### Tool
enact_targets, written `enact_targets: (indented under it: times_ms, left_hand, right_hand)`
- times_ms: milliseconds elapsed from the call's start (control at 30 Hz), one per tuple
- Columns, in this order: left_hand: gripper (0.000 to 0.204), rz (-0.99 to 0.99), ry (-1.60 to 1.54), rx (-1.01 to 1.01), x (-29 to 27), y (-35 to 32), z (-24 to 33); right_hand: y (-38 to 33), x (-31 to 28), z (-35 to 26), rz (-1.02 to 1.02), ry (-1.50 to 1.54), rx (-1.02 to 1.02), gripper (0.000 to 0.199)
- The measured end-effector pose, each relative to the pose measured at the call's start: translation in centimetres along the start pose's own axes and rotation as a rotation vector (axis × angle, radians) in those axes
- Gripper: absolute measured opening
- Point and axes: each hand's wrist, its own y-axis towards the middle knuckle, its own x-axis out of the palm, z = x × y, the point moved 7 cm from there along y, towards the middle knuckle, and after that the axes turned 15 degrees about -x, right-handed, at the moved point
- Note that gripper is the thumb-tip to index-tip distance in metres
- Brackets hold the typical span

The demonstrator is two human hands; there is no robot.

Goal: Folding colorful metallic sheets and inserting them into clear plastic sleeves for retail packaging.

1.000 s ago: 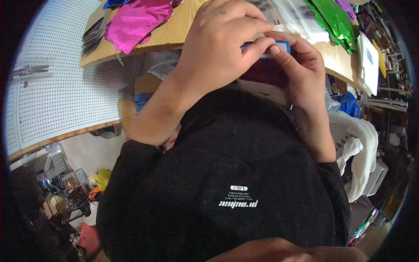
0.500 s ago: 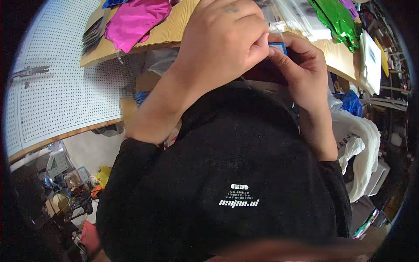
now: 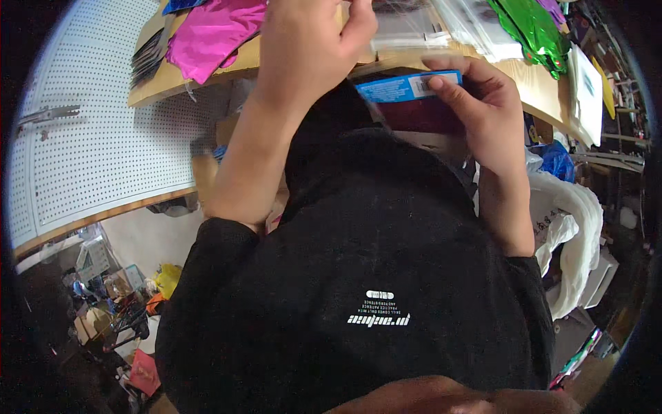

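Observation:
My right hand (image 3: 476, 110) pinches a small clear packet (image 3: 414, 100) with a blue card header and dark red contents, held against my chest just below the table edge. My left hand (image 3: 310, 45) is raised over the wooden table (image 3: 531, 76), its fingers curled around the edge of a clear plastic bag (image 3: 407, 27) lying there. The two hands are a little apart. My black shirt fills the lower middle of the view.
A pink foil sheet (image 3: 210, 31) and a green foil sheet (image 3: 531, 27) lie on the table. A white pegboard (image 3: 96, 152) stands at the left. White bags (image 3: 572, 228) hang at the right. Cluttered items lie on the floor at the lower left.
My left hand has lifted off the packet and moved up onto the table, uncovering the blue header. My right hand keeps hold of the packet, now lower and more exposed.

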Motion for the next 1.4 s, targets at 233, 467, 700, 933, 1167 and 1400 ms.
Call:
enact_targets:
  times_ms: [233, 467, 700, 933, 1167, 1400]
  left_hand:
    - [0.018, -0.063, 0.079, 0.278, 0.0, -1.7, 3.9]
    - [0.018, -0.131, 0.097, 0.283, 1.0, -2.0, 4.5]
    - [0.01, -0.191, 0.068, 0.249, 1.8, -1.7, 4.1]
    - [0.014, 0.227, 0.175, 0.617, 2.7, -2.7, 4.3]
    - [0.024, 0.183, -0.024, -0.2, 1.4, -0.2, -5.5]
    - [0.012, 0.146, -0.632, -0.539, -0.6, -1.7, -11.7]
  right_hand:
    - [0.4, -0.3, 0.0, 0.062, 0.096, -0.061, 0.026]
    - [0.0, 0.5, -0.7, 0.033, 0.078, -0.079, 0.025]
    - [-0.2, 0.2, -0.9, -0.007, -0.05, -0.08, 0.025]
    - [0.0, 0.3, -1.3, 0.06, -0.114, -0.112, 0.025]
    - [-1.0, -1.3, -0.6, 0.103, -0.052, -0.112, 0.024]
    - [-2.0, -5.0, 2.6, 0.395, 0.449, 0.013, 0.028]
